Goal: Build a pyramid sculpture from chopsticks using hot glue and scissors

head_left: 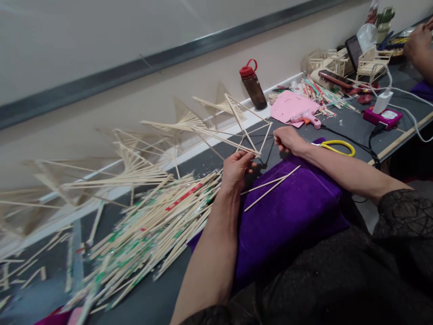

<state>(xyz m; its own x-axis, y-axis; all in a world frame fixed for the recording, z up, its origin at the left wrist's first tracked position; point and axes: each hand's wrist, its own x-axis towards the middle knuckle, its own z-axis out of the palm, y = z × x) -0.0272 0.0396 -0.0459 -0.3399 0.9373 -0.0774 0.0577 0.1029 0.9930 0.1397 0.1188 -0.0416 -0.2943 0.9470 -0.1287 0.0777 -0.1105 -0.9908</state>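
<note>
The left hand's (234,170) fingers pinch the stick frame's (265,137) corner above the surface (165,295) — a light, steady grip suits thin joints. The right hand's (287,138) fingers curl nearby — holding anything, I can't tell.

Reaching forward with both bare forearms, elbows apart. Extending left arm (211,253) from bottom of view, steeply up and slightly right, wrist nearly in line. Pinching with left hand (237,167), index finger and thumb drawn together at the tips, remaining fingers loosely bent beneath. Bringing right arm (348,169) in from the right, slanting up and leftward, at a flatter angle. Curling right hand (287,139) into a loose fist, back of hand up, fingers turned down and inward, fingertips partly hidden; grip unclear. Holding hands near each other, not touching, right one slightly higher in view.
</note>
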